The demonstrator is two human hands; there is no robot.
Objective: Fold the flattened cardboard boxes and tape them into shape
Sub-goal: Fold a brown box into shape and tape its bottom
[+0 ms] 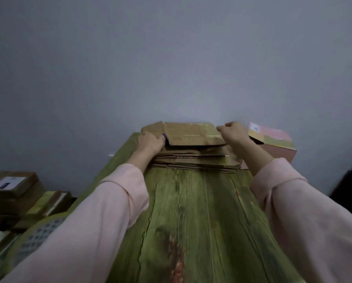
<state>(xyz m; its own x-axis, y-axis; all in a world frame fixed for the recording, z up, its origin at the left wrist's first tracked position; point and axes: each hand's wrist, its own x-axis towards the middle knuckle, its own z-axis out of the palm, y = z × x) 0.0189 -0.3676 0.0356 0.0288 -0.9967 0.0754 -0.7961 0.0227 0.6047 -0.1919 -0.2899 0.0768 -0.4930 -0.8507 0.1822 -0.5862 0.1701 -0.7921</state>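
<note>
Green and wood-grained, the surface (191,211) ran away from the person to a grey wall. The stack of flattened boxes (195,160) lay at its far end, long axis crosswise, left to right. Left of the stack and lower, off the surface, sat a heap of brown cartons (11,186), cut off by the frame edge; what they held was hidden. Right of the stack stood a pink box (273,139), partly behind the right forearm, its contents out of sight. The top flattened box (189,133) was tilted, its near edge raised off the stack. The left hand (149,142) held its left edge, fingers curled under and mostly hidden. The right hand (233,132) gripped its far right corner, fingers curled, tips blurred.
</note>
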